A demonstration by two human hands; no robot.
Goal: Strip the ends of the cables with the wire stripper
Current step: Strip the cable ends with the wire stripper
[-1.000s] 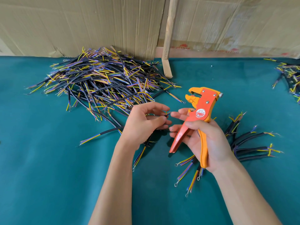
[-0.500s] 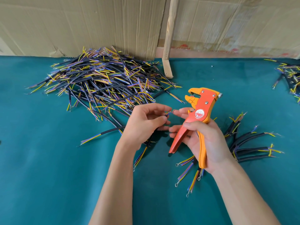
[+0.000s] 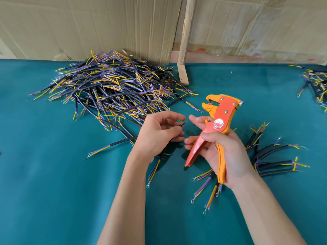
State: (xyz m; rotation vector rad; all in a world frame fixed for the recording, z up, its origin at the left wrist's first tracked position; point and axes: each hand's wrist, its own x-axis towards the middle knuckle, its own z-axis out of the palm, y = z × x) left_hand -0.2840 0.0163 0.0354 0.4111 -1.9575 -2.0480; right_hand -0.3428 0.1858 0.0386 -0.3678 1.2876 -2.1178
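An orange wire stripper (image 3: pixel 218 128) is gripped in the right hand (image 3: pixel 223 154) just right of the frame's centre, with the thumb laid across the red handle and the palm wrapped round the orange handle. The tool is held upright, its head pointed toward the upper left, and its jaws are seen parted. The two handles are spread apart below the hand's grip.

A single black cable (image 3: pixel 160 159) is pinched in the left hand (image 3: pixel 157 135) at the centre of the frame, the fingers being curled round it. Its short coloured wire ends (image 3: pixel 183 123) are shown poking out between the fingertips, just beside the extended fingers of the right hand but below the stripper's jaws and apart from them. The cable's other end, fitted with a ring terminal, is trailed down onto the green table cover (image 3: pixel 53 183) beneath the wrist.

A large heap of cables (image 3: pixel 113 89) is piled in the upper left of the frame, against a cardboard backing (image 3: pixel 88 27). A smaller group of cables (image 3: pixel 272 156) is laid fanned out at the right, partly hidden behind the right hand, and a few ends with ring terminals are seen below that hand. Another cluster of cables (image 3: pixel 316 84) is cut off by the right edge. A wooden stick (image 3: pixel 184 41) is leaned upright against the cardboard at top centre.
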